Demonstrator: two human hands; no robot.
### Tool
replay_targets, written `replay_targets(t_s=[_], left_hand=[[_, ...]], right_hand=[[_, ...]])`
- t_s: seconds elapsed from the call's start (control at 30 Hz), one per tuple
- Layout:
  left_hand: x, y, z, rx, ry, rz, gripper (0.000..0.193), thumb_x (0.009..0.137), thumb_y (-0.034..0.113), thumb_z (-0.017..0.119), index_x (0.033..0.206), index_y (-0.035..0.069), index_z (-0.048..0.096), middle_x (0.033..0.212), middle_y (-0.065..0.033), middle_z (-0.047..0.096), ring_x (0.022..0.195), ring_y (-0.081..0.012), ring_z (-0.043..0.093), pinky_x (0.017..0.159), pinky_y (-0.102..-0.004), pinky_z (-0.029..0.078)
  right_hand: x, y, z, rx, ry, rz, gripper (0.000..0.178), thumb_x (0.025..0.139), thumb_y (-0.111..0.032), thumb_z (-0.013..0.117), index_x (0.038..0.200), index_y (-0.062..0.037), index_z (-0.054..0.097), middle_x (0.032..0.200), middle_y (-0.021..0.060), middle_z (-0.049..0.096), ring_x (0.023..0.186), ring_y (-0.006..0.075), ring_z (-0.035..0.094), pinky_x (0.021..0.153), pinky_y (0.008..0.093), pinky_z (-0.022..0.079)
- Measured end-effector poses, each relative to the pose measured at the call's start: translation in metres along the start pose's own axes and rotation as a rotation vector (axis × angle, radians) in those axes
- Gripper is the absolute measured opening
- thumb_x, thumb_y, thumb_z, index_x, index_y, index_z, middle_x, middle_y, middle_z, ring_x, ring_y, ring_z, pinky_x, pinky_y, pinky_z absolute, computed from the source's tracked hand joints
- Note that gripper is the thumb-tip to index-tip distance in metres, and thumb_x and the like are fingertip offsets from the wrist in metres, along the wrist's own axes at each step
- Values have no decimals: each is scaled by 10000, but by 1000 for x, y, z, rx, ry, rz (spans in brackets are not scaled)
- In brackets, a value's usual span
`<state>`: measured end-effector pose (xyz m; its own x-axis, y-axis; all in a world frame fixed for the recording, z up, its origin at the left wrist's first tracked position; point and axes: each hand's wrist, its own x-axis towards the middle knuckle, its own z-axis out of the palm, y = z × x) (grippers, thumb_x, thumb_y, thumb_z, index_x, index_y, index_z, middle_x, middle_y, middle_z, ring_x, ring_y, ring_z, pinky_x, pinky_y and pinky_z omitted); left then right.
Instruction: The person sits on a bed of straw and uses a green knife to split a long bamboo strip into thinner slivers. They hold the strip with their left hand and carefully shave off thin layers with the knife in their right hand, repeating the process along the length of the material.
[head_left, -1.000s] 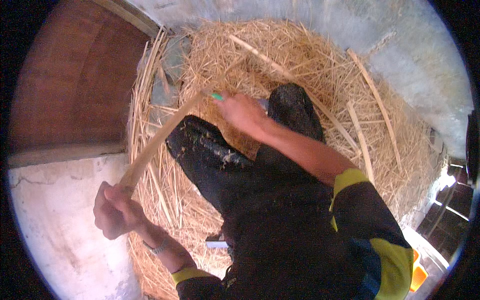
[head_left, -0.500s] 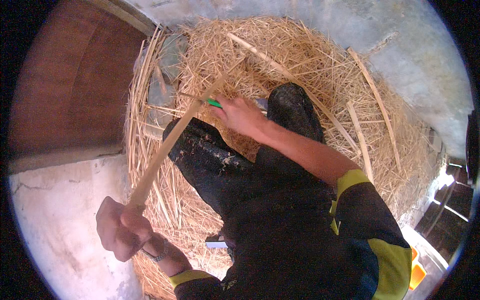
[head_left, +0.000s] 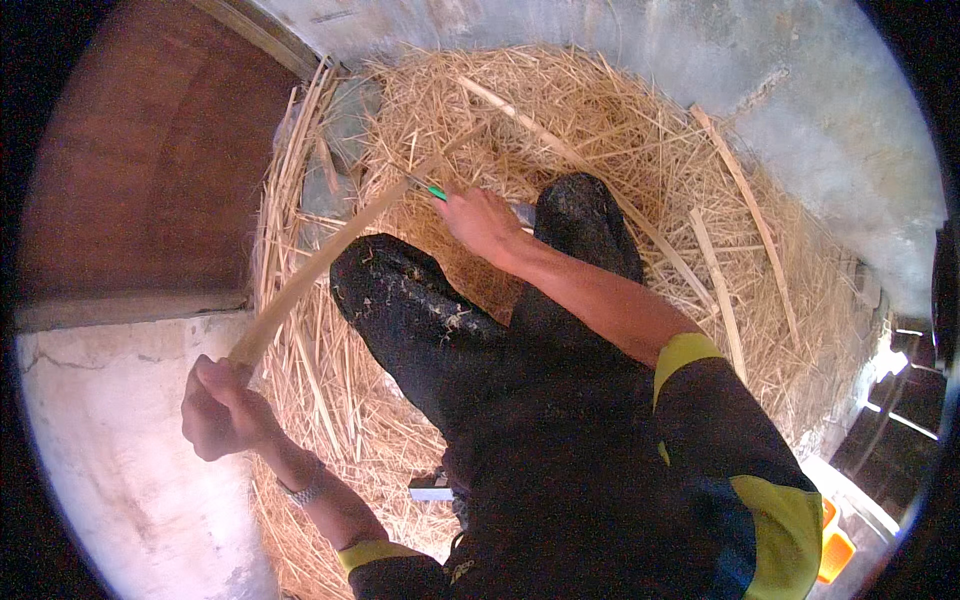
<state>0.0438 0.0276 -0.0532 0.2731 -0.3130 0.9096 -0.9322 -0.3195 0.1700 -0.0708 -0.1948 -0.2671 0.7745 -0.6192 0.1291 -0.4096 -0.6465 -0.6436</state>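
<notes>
Over straw heap | right hand: clenched round green-handled tool | by heap's left edge, left hand: gripping pale strip

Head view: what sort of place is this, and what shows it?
Probably a rough workshop corner: straw-like scraps lie heaped by a weathered wall, loose strips lie on them, and the left hand grips a long strip while the right hand holds a green-handled tool.

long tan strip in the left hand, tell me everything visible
The long tan strip looks like split bamboo or wood, narrow and nearly straight. The left hand grips its near end; it slants away rightward above loose straw. The right hand holds a green-handled tool against or near it.
</notes>
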Motion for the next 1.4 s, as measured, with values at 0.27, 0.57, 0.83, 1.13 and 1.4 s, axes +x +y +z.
replay_targets(t_s=[0.27,0.57,0.83,1.13,1.4], left_hand=[[-3,-11,12,-41,115,-55,314,838,183,599,644,-62,615,543,-104,604,466,-128,553,435,-250,440],[5,1,15,-69,141,-188,308,838,187,597,627,-38,593,568,-82,591,495,-118,524,467,-247,439],[3,8,4,9,111,51,310,853,125,557,599,-51,528,479,-87,517,399,-154,442,358,-271,334],[12,32,3,-432,-169,531,368,810,11,503,496,19,310,399,-55,385,320,-157,297,320,-263,175],[7,53,-14,-568,-360,552,368,667,-9,579,527,100,256,447,-2,296,386,-163,275,400,-276,139]], right_hand=[[9,56,41,33,35,247,332,901,-330,403,1037,-83,577,784,201,611,698,367,613,604,487,495],[17,80,52,-112,139,74,359,906,-309,421,983,26,523,622,203,579,554,374,589,483,459,486],[-9,-62,-49,387,-16,166,394,935,-339,330,1102,-5,454,861,265,579,811,443,562,724,512,439],[-47,-50,-61,35,-79,-33,338,943,-249,323,950,20,528,716,218,588,675,387,588,620,463,481],[-76,-87,-84,155,2,-123,262,881,-267,495,895,-7,525,555,184,540,521,380,566,476,441,469]])
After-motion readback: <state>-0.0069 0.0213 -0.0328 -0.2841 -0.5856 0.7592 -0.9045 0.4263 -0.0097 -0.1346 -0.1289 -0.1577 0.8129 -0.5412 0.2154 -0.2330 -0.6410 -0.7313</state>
